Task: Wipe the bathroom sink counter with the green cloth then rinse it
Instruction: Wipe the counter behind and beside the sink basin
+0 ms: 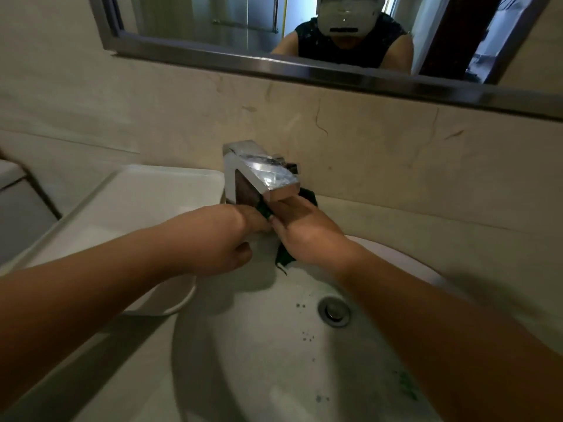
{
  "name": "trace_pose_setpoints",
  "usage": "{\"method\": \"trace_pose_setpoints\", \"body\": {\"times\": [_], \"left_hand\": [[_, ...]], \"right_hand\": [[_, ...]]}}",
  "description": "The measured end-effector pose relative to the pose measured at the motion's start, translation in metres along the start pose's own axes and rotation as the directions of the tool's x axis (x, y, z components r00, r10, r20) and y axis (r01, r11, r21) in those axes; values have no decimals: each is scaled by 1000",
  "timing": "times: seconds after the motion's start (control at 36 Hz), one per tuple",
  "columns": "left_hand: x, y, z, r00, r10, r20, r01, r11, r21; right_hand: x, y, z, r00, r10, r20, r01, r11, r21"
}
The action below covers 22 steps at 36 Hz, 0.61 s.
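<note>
Rinse step, by my reading: left hand (231,239) and right hand (304,236) both gripping green cloth (285,257) under faucet (265,175); next, likely wringing over basin (243,360).

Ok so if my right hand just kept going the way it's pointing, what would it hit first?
Most likely the tap: the right hand, gripping the cloth, points up under its spout. Depth is unclear, so it may slip beneath and reach the wall.

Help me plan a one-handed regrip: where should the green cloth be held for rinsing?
Probably the bunched middle of the green cloth, from the basin side: a loose corner hangs below the right hand, and the faucet spout blocks access from above.
</note>
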State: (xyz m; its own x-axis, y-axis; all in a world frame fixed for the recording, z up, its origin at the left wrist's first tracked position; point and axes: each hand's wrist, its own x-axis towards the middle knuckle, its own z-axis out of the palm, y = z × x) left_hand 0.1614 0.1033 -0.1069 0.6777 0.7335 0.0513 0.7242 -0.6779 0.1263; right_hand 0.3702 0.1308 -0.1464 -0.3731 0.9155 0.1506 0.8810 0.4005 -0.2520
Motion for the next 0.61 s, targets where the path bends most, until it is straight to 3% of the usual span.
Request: {"method": "trace_pose_setpoints", "body": {"times": [0.11, 0.22, 0.39, 0.5, 0.61], "left_hand": [[7, 3, 6, 997, 30, -74, -26, 998, 51], [20, 6, 6, 999, 31, 12, -32, 996, 82], [27, 9, 0, 998, 44, 33, -50, 982, 180], [14, 4, -4, 997, 72, -18, -68, 984, 165], [8, 0, -4, 992, 95, -86, -86, 991, 104]], "right_hand": [[-17, 19, -17, 998, 56, 17, -57, 998, 20], [-59, 62, -43, 953, 301, 28, -299, 952, -72], [-75, 85, -40, 902, 430, -31, -431, 897, -93], [-40, 61, -17, 925, 373, -71, -378, 923, -74], [-8, 11, -1, 984, 164, -65, -167, 985, -46]]}}
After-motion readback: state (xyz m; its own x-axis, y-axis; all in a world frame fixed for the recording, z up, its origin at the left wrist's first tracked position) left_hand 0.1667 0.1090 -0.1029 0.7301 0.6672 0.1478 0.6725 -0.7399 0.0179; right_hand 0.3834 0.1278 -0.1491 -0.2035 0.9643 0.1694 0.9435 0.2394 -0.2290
